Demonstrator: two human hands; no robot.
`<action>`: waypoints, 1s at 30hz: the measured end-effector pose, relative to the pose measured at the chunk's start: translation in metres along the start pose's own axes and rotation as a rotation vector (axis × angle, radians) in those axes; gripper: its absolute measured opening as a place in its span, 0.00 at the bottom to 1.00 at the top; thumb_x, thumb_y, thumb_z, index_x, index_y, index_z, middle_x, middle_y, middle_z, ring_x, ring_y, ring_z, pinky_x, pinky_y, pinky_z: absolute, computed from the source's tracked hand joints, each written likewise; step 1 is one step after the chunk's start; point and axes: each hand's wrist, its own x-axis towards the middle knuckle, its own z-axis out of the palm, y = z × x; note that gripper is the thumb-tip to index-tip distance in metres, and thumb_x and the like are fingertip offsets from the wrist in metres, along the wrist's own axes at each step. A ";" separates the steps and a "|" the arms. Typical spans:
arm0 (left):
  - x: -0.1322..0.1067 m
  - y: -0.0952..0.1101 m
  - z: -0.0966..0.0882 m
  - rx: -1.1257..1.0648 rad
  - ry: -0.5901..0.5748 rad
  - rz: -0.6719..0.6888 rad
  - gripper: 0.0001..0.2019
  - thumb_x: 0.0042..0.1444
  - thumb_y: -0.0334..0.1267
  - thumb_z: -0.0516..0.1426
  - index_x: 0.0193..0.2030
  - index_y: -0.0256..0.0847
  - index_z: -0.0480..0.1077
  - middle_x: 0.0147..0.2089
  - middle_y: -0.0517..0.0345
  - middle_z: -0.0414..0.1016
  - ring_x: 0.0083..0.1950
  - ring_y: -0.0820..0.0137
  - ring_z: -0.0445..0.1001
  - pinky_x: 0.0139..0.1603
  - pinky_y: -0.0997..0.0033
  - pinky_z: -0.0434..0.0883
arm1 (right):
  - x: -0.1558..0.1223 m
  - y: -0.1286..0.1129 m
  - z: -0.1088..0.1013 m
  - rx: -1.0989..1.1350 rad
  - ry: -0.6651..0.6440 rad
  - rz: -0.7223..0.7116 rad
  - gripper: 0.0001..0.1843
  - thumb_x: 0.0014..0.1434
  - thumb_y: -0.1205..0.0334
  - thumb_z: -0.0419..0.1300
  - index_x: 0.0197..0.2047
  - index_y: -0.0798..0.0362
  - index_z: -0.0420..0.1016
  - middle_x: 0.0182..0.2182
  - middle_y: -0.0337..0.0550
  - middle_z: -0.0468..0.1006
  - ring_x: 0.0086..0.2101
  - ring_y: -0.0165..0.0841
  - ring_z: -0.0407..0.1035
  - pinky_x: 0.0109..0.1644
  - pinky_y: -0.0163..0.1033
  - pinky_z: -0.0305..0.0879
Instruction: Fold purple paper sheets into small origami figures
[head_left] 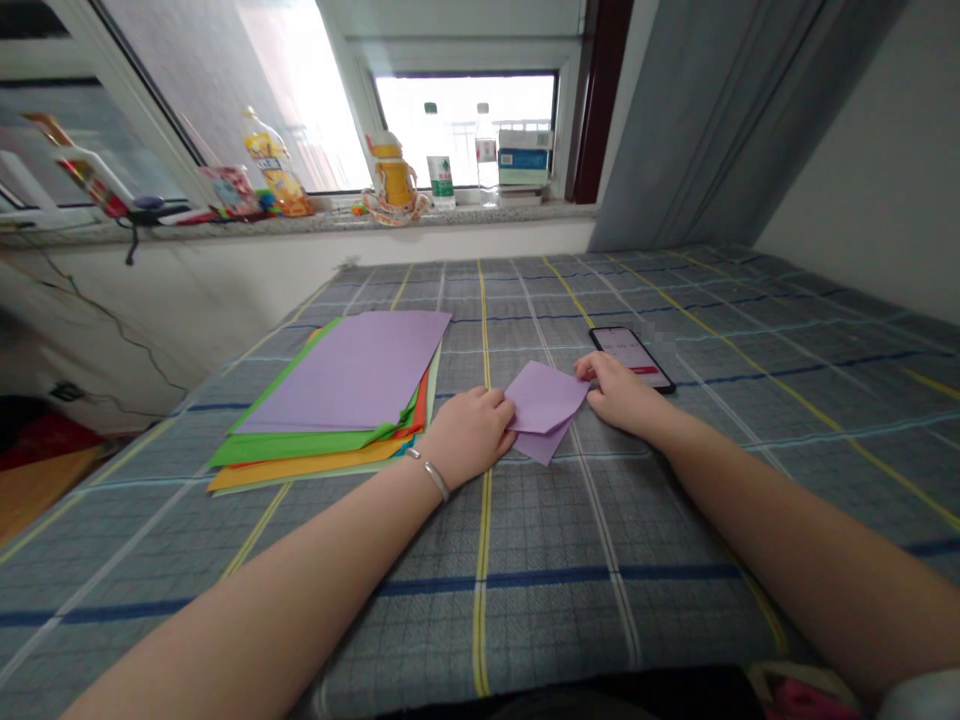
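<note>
A small folded purple paper (pixel 544 405) lies on the grey plaid bedsheet (pixel 570 560) between my hands. My left hand (pixel 471 432), with a silver bracelet on its wrist, is closed and pinches the paper's left edge. My right hand (pixel 616 392) rests at the paper's right corner, fingers curled and pressed down on its edge. The paper is folded into an irregular shape with a point toward me.
A stack of coloured paper sheets (pixel 337 400), purple on top, then green, orange and yellow, lies left of my hands. A phone (pixel 634 358) with its screen lit lies just beyond my right hand. Bottles and a box (pixel 523 157) stand on the windowsill (pixel 315 222).
</note>
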 end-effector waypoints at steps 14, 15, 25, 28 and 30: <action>-0.001 -0.014 0.004 -0.194 0.007 -0.318 0.11 0.61 0.38 0.50 0.41 0.38 0.72 0.38 0.50 0.76 0.40 0.63 0.76 0.41 0.67 0.70 | -0.006 -0.009 -0.002 -0.018 0.094 -0.081 0.38 0.51 0.68 0.56 0.64 0.48 0.49 0.58 0.56 0.61 0.44 0.41 0.71 0.51 0.52 0.68; -0.001 -0.016 0.005 -0.205 0.020 -0.327 0.11 0.61 0.38 0.50 0.41 0.38 0.72 0.38 0.50 0.76 0.39 0.63 0.76 0.40 0.67 0.70 | -0.007 -0.011 -0.003 -0.029 0.100 -0.099 0.41 0.51 0.68 0.57 0.66 0.48 0.46 0.59 0.57 0.60 0.47 0.43 0.70 0.53 0.53 0.66; 0.003 -0.029 0.017 -0.433 0.033 -0.549 0.15 0.59 0.45 0.49 0.32 0.39 0.71 0.28 0.53 0.75 0.33 0.63 0.74 0.33 0.69 0.67 | -0.008 -0.010 -0.010 -0.313 -0.014 -0.267 0.24 0.54 0.71 0.57 0.54 0.49 0.72 0.63 0.50 0.62 0.65 0.49 0.50 0.65 0.60 0.52; 0.005 -0.029 0.018 -0.567 0.050 -0.584 0.17 0.59 0.46 0.48 0.30 0.38 0.72 0.28 0.54 0.75 0.32 0.64 0.73 0.33 0.69 0.66 | -0.009 -0.015 -0.011 -0.337 -0.060 -0.333 0.23 0.56 0.71 0.56 0.53 0.45 0.75 0.62 0.45 0.65 0.64 0.48 0.51 0.64 0.61 0.52; 0.006 -0.027 0.018 -0.681 0.082 -0.588 0.17 0.58 0.47 0.48 0.30 0.38 0.72 0.30 0.55 0.77 0.33 0.64 0.73 0.33 0.69 0.67 | -0.009 -0.020 -0.012 -0.351 -0.065 -0.363 0.25 0.56 0.71 0.56 0.55 0.45 0.74 0.62 0.45 0.65 0.64 0.47 0.53 0.65 0.60 0.51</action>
